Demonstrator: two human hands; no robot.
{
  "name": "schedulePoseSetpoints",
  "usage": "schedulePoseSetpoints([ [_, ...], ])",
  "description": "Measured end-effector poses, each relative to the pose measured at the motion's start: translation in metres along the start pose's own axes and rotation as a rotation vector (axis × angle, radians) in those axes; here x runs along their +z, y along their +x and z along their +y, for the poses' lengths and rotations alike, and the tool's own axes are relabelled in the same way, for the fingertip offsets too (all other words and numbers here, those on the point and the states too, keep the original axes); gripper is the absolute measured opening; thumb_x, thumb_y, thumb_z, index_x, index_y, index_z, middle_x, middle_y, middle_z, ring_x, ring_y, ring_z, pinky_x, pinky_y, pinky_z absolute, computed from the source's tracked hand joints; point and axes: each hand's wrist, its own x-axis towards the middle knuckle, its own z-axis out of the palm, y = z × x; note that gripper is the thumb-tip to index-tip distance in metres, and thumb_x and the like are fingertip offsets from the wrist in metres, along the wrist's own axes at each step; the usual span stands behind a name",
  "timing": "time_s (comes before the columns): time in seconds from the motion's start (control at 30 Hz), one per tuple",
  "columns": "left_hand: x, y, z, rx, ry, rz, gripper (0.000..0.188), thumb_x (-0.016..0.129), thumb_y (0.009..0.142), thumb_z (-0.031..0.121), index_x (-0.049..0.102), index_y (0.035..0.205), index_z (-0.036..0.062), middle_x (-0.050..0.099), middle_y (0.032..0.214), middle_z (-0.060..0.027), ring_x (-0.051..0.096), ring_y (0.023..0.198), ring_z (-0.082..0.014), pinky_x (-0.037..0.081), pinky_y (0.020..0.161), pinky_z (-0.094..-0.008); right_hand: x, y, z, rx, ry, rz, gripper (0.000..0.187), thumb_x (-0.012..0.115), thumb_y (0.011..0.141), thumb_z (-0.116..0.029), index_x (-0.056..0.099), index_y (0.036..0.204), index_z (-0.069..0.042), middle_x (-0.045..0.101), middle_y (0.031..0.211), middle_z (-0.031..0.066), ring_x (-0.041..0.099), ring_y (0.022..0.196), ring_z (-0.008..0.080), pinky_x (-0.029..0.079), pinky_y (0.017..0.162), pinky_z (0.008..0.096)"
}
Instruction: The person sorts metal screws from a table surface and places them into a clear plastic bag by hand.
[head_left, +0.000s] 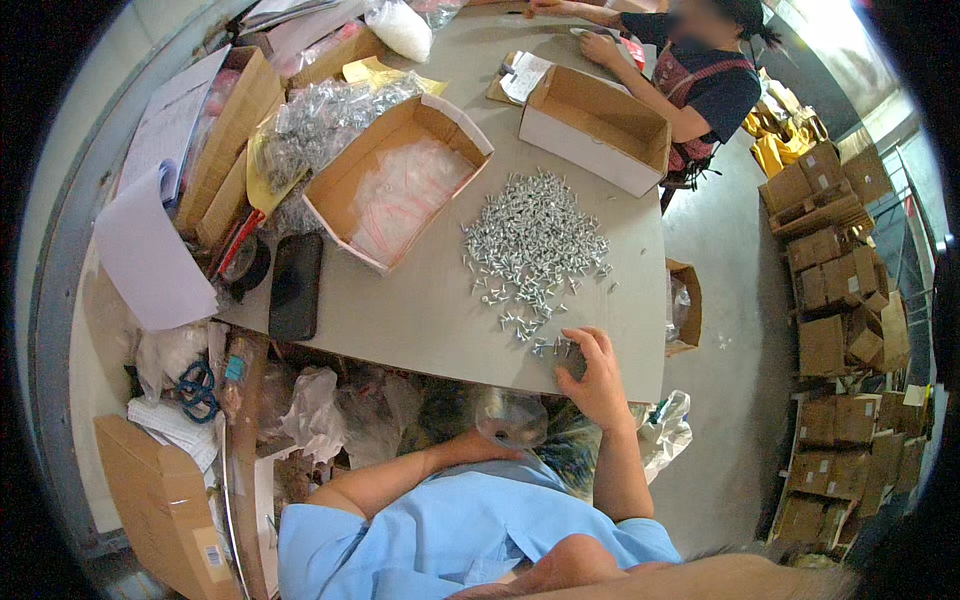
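Note:
A large heap of small silver screws (535, 240) lies loose on the grey table (400, 320). At the table's near edge, my right hand (596, 380) is open, with thumb and fingers curved apart around a few screws (553, 347). Below that edge, close to my body, my left hand (488, 446) is at a clear plastic bag (511, 415) and seems to grip it; its fingers are mostly hidden. Left of the heap stands an open cardboard box (330, 180) with clear, red-striped small bags (410, 190) in it.
Another open box (590, 145) sits behind the heap, near a co-worker (705, 90) seated across the table. A black phone (295, 287), black tape roll (245, 268) and piled plastic bags (330, 120) lie at left. Blue-handled scissors (197, 391) are lower left. Cartons (835, 270) line the right.

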Motion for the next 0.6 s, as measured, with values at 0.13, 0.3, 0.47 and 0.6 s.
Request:
schedulePoseSetpoints([
  [0.13, -0.009, -0.012, 0.041, 0.033, 0.027, 0.029, 0.067, 0.076, 0.075, 0.047, 0.060, 0.120, 0.0014, 0.062, 0.119, -0.0168, 0.056, 0.112, -0.0258, 0.041, 0.098, -0.0365, 0.000, 0.005, 0.003, -0.028, -0.052, 0.000, 0.045, 0.068, 0.071, -0.006, 0.057, 0.115, -0.006, 0.052, 0.116, 0.0167, 0.050, 0.108, 0.0362, 0.043, 0.094, 0.0410],
  [0.3, -0.012, -0.017, 0.053, 0.048, -0.048, 0.007, 0.061, 0.077, 0.076, 0.042, 0.062, 0.119, 0.0018, 0.064, 0.116, -0.0155, 0.057, 0.109, -0.0234, 0.042, 0.097, -0.0356, 0.009, 0.010, 0.006, -0.074, -0.158, 0.040, 0.032, 0.067, 0.072, -0.007, 0.060, 0.103, -0.004, 0.054, 0.107, 0.0166, 0.052, 0.102, 0.0360, 0.045, 0.088, 0.0421],
  [0.47, -0.010, -0.015, 0.048, 0.106, -0.063, 0.020, 0.058, 0.076, 0.077, 0.040, 0.062, 0.118, 0.0015, 0.063, 0.117, -0.0149, 0.056, 0.111, -0.0223, 0.041, 0.097, -0.0346, 0.014, 0.005, 0.005, -0.066, -0.162, 0.141, 0.021, 0.066, 0.072, -0.006, 0.063, 0.093, -0.003, 0.058, 0.097, 0.0155, 0.057, 0.092, 0.0337, 0.048, 0.082, 0.0396],
  [0.6, -0.008, -0.018, 0.051, 0.083, -0.062, 0.074, 0.053, 0.077, 0.075, 0.047, 0.064, 0.103, 0.0040, 0.061, 0.110, -0.0116, 0.053, 0.107, -0.0233, 0.041, 0.096, -0.0362, 0.014, -0.006, 0.004, -0.012, -0.168, 0.163, 0.019, 0.066, 0.074, -0.003, 0.065, 0.093, -0.002, 0.060, 0.096, 0.0160, 0.060, 0.087, 0.0338, 0.050, 0.076, 0.0383],
])
